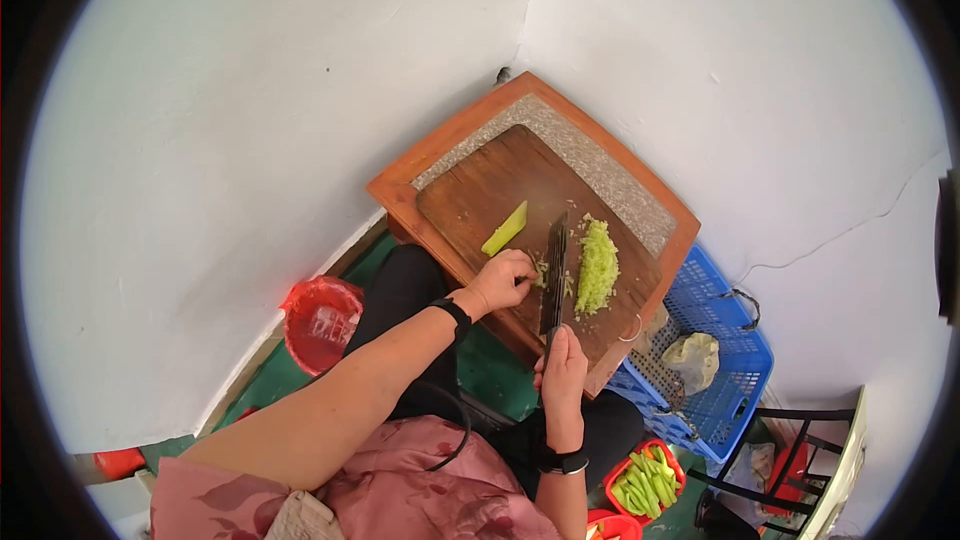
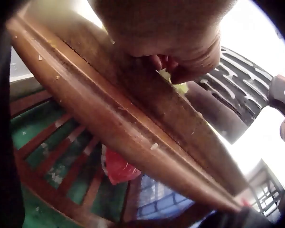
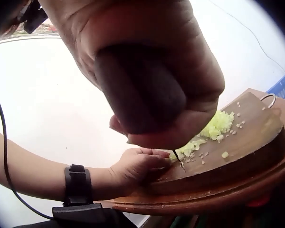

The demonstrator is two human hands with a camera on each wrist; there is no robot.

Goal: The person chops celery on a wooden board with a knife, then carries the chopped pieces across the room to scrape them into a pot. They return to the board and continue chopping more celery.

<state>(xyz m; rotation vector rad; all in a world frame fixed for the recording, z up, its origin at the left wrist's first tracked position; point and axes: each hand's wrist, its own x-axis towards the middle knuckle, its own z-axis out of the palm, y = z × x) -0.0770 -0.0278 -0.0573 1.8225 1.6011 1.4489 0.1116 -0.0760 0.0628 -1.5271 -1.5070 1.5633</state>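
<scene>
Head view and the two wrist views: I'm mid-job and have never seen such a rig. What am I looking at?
There is no robot: these are a person's bare hands. The head camera looks forward and down; each wrist camera looks at its own hand's work. On the table lies a wooden board bearing a chopped green heap and a longer green piece. The right hand grips a knife; the left hand, fingers curled, seems to pinch a small green piece beside it.

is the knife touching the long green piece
Apart: the head view shows bare board between the knife and the long green piece.
</scene>
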